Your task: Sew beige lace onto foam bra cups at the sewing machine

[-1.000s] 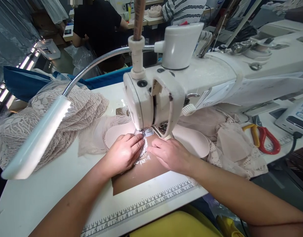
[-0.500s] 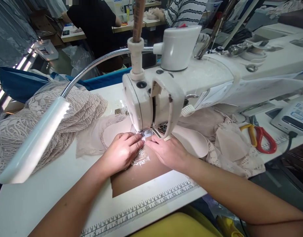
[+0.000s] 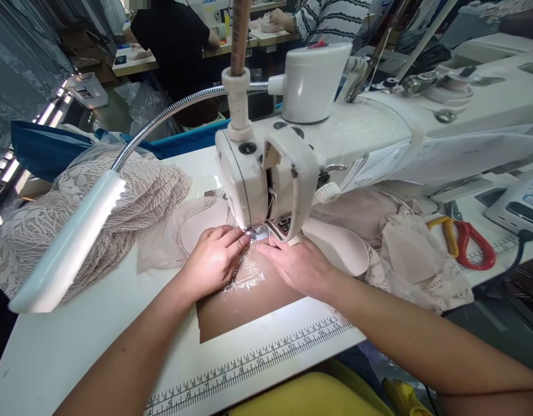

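Note:
My left hand (image 3: 214,260) lies flat on thin lace fabric (image 3: 244,271) just left of the presser foot (image 3: 260,233) of a white sewing machine (image 3: 288,162). Its fingers are stretched toward the needle and press the fabric down. My right hand (image 3: 295,263) lies flat on the other side, fingertips at the foot, pressing the same piece. Pale pink foam cups lie under each hand: the left cup (image 3: 197,228) and the right cup (image 3: 348,248). A brown mat (image 3: 249,306) covers the table below the fabric.
A pile of beige lace (image 3: 97,202) sits at the left under a gooseneck lamp (image 3: 71,242). More lace pieces (image 3: 414,260) and red and yellow scissors (image 3: 466,242) lie to the right. A ruler (image 3: 258,358) runs along the table's front edge. Other people work at tables behind.
Both hands have slid a little forward toward the presser foot, and the lace has fed further under it, showing more clear film on the mat.

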`<state>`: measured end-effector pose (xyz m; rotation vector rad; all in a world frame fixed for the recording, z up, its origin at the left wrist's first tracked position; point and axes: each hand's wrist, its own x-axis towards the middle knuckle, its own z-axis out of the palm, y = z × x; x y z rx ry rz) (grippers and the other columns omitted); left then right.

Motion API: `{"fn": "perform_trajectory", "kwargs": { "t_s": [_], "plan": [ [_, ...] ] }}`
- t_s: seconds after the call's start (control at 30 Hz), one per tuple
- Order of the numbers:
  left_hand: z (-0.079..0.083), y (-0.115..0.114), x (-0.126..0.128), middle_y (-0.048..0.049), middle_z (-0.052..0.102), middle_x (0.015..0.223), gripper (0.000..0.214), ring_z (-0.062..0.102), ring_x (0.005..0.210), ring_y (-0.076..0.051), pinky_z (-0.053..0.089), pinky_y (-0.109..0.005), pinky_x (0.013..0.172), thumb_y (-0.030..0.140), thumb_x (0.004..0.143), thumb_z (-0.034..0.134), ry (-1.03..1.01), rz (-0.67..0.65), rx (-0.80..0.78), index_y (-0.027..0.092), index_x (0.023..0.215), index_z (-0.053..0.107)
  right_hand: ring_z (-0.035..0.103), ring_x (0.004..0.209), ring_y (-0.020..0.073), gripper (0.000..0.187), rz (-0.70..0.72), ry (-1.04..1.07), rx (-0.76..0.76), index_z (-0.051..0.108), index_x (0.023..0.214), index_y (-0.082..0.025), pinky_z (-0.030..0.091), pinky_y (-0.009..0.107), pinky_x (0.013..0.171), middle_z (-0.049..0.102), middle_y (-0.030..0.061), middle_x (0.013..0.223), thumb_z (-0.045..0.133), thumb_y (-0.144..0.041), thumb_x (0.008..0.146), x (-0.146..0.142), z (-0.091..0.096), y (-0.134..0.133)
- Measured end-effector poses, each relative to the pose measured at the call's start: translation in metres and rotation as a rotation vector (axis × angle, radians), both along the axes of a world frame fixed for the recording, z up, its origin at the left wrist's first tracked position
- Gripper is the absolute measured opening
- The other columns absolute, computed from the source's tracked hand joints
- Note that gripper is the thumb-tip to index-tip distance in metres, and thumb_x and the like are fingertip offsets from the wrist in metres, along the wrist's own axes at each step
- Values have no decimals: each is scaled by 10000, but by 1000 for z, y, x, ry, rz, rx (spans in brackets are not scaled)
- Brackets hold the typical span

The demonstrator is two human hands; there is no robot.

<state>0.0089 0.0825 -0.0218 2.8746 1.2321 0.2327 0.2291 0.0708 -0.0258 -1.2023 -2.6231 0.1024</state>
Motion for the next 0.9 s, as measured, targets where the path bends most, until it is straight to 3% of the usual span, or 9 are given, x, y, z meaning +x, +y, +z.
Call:
{"fn": "perform_trajectory", "kwargs": {
  "t_s": [0.17,0.3,0.43,0.57,0.67,0.9],
  "plan": [
    [1,-1,0,-109,622,1182,323,531,1030,-286,414,-433,851,203,906,471,28,25,31,186,1211,573,482,763,172,348,8,15,12,645,1109,-194,320,294,628,628,47,950,506,-59,820,0,0,0],
    [11,-5,1,-133,597,1222,342,534,1044,-310,449,-443,810,299,947,412,98,92,13,162,1209,584,493,764,175,346,10,25,-18,642,1128,-195,345,294,648,627,49,908,481,-76,846,1,1,0],
    [32,-17,0,-158,590,1212,422,552,1018,-308,498,-422,767,393,950,395,112,142,-130,121,1203,594,514,780,186,333,-19,9,-50,654,1118,-192,373,297,666,627,63,893,452,-102,869,2,4,0],
    [44,-30,1,-137,636,1070,355,592,932,-270,524,-409,764,362,937,423,81,134,-255,140,1101,646,531,782,186,353,-52,-22,-80,658,1110,-186,391,287,663,630,66,883,451,-75,846,3,5,0],
    [38,-32,8,-146,639,1051,324,589,930,-276,529,-415,770,323,928,449,38,118,-198,115,1071,653,541,782,186,351,-65,-26,-72,654,1120,-190,401,290,672,641,66,900,448,-87,856,4,4,-1],
    [15,-34,21,-131,561,1289,366,535,1029,-269,499,-429,883,259,923,461,-25,48,-151,117,1243,569,564,793,189,317,-58,30,-58,650,1092,-191,402,292,684,661,59,905,462,-102,853,6,0,-2]
  ]
}}
